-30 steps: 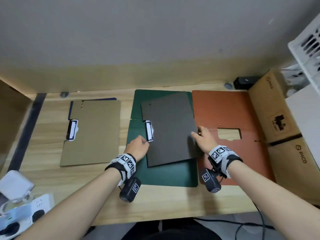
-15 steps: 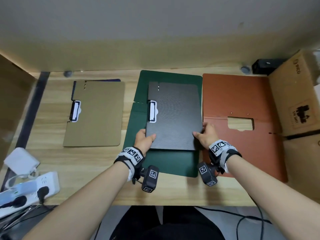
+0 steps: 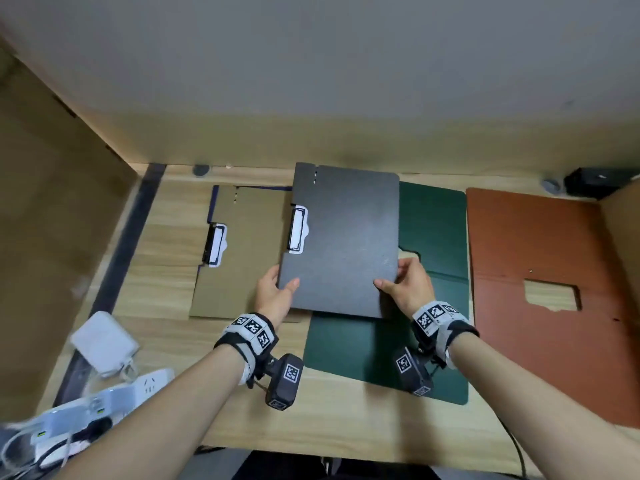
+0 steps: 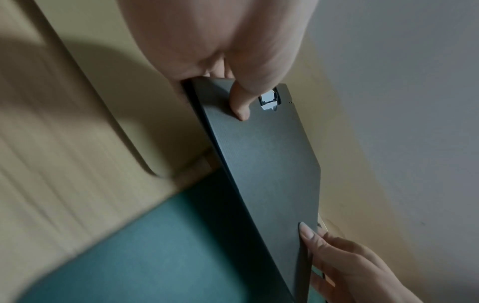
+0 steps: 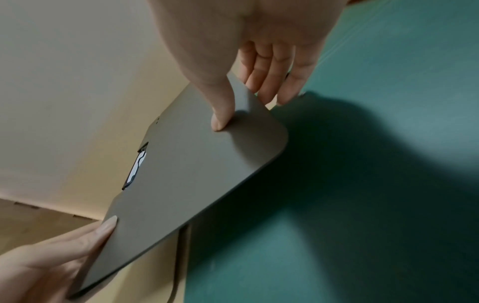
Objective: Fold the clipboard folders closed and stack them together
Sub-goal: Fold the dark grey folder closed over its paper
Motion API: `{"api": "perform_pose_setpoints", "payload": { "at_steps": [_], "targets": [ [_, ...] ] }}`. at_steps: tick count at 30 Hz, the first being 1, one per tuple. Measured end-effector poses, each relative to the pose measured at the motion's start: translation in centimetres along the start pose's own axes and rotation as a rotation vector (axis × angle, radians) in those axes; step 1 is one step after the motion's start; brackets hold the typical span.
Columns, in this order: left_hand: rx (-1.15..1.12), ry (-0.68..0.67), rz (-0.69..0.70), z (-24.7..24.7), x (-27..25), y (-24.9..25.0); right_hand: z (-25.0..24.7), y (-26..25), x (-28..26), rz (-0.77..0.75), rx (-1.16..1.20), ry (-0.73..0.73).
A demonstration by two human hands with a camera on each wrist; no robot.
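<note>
A closed dark grey clipboard folder [image 3: 343,240] [image 4: 261,160] [image 5: 186,174] hangs above the desk, held by both hands at its near corners. My left hand [image 3: 277,292] [image 4: 233,67] pinches the near left corner, thumb on top. My right hand [image 3: 405,289] [image 5: 254,61] pinches the near right corner, thumb on top and fingers under it. The grey folder overlaps the right edge of a closed tan folder [image 3: 242,258] lying on the left. An open green folder [image 3: 433,237] [image 4: 129,256] [image 5: 376,184] lies flat under and to the right. An open rust-red folder [image 3: 533,278] lies further right.
A wooden desk [image 3: 166,258] stands against a grey wall. A white adapter [image 3: 104,341] and a power strip [image 3: 90,403] sit at the near left. A cardboard panel [image 3: 52,237] stands on the left, a black box [image 3: 595,181] and a cardboard box [image 3: 623,230] at the far right.
Both hands took hold of the grey folder, lifted it off the green folder and carried it left, so it now overlaps the tan folder's edge.
</note>
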State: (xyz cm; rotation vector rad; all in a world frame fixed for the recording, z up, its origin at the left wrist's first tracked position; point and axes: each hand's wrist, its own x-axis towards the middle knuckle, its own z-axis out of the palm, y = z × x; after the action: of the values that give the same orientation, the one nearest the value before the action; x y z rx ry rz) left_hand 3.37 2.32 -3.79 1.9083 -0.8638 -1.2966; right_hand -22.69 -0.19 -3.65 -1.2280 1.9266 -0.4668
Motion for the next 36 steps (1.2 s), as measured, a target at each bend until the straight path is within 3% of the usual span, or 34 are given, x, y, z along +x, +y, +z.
{"api": "perform_pose_setpoints", "payload": {
  "at_steps": [6,10,12,17,22,29,36],
  "targets": [
    [0.108,0.148,0.043,-9.3,2.5,-2.4,9.3,-5.1,-0.1,-0.047,-0.057,-0.058],
    [0.453,0.228,0.076,-14.1,3.7,-4.3,13.4,-7.1,-0.7,-0.089,-0.177,-0.072],
    [0.441,0.216,0.067,-15.5,4.3,-5.0,14.4,-7.6,-1.0,-0.113,-0.253,-0.075],
    [0.218,0.166,0.084,-16.2,5.6,-5.4,15.6,-9.1,-1.1,-0.147,-0.413,-0.077],
    [0.211,0.183,-0.004,-15.5,6.5,-4.5,16.3,-9.5,-0.7,-0.043,-0.243,-0.109],
    [0.263,0.188,-0.013,-15.3,6.8,-4.5,16.2,-9.4,0.1,-0.020,-0.051,-0.061],
    [0.418,0.241,0.008,-14.7,7.0,-4.7,16.0,-9.2,1.6,-0.092,-0.097,-0.086]
  ]
}}
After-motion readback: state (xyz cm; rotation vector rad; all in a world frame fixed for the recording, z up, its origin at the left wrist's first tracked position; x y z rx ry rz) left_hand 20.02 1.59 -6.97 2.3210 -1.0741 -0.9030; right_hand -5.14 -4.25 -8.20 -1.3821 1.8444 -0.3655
